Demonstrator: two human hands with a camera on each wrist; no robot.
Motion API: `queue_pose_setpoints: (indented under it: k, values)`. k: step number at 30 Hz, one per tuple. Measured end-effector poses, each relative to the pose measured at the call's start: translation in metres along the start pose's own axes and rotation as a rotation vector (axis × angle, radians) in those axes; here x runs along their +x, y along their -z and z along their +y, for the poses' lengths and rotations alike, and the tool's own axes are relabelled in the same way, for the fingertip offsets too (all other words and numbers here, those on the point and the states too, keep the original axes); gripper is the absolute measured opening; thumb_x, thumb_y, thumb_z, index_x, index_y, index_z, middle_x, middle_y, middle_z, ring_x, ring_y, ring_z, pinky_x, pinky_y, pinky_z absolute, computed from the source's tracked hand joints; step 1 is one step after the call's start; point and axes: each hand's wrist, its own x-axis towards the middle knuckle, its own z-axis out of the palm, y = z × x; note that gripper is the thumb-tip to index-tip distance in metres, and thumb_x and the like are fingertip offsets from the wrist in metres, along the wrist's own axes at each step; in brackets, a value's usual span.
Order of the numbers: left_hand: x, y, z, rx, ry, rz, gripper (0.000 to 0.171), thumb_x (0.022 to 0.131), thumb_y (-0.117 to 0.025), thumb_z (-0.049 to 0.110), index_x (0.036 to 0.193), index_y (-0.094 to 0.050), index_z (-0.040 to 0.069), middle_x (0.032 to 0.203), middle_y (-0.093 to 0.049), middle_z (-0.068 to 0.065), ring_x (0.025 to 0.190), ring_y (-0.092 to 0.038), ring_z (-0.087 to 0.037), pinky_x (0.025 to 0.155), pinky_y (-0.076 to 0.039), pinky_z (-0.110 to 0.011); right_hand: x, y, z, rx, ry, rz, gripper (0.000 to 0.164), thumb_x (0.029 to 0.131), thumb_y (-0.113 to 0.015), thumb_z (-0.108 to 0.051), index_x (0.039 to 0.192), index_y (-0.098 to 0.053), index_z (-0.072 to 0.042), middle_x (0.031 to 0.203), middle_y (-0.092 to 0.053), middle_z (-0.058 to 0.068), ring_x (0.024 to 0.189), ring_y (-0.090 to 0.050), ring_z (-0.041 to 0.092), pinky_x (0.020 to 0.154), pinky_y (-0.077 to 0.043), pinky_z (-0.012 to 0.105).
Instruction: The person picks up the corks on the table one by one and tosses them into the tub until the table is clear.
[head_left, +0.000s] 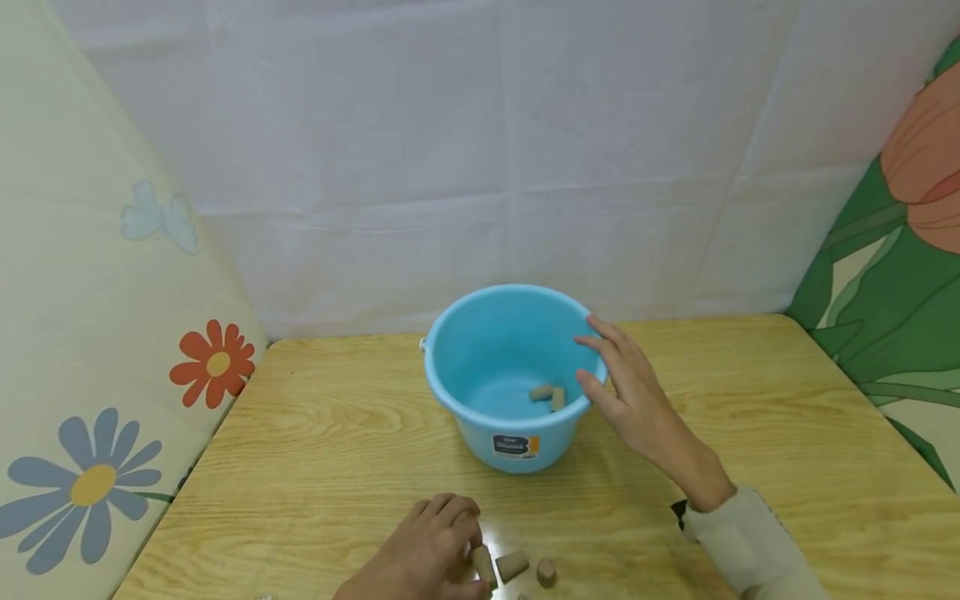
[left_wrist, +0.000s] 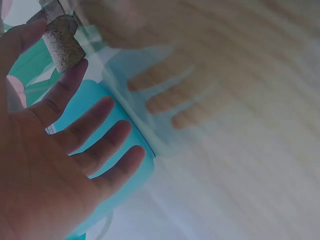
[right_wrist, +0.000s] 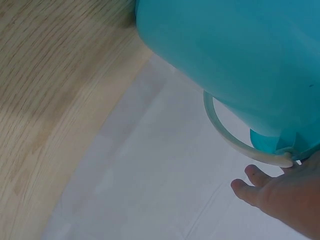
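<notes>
Head view: left hand [head_left: 429, 546] pinches a cork [head_left: 483, 567], right hand [head_left: 636, 398] grips the bucket [head_left: 495, 342] near worktop's [head_left: 322, 425] far edge, so hold it steady.

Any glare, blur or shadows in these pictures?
Head view: bright glare on the table by the left hand and corks; left wrist view: hazy table, mirroring the fingers and blue bucket; right wrist view: soft shadows across the table.

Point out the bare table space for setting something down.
Bare table lies left of the blue bucket, reaching the flowered panel, and right of the right hand, toward the tulip panel. It's crowded in front, where the left hand pinches a cork beside loose corks.
</notes>
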Motion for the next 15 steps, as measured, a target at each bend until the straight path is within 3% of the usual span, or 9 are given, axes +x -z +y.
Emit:
queue_pose_setpoints:
  k: [7, 15]
  values:
    - [-0.001, 0.007, 0.001, 0.031, 0.022, 0.026, 0.031, 0.086, -0.067, 0.056, 0.097, -0.065, 0.027, 0.127, -0.060, 0.006, 0.120, -0.055, -0.020, 0.097, -0.050, -0.048, 0.000, 0.000, 0.000, 0.001, 0.002, 0.003, 0.047, 0.101, -0.049, -0.029, 0.140, -0.049, -0.003, 0.163, -0.024, 0.012, 0.147, -0.022, 0.043, 0.108, -0.020, 0.074]
    - [-0.006, 0.018, 0.000, 0.095, 0.031, 0.221, 0.028, 0.082, -0.074, 0.048, 0.097, -0.065, 0.025, 0.127, -0.061, 0.001, 0.118, -0.057, -0.022, 0.094, -0.052, -0.047, 0.000, 0.000, 0.000, -0.003, -0.002, -0.001, 0.048, 0.101, -0.049, -0.029, 0.141, -0.049, -0.003, 0.163, -0.024, 0.012, 0.148, -0.022, 0.043, 0.109, -0.019, 0.073]
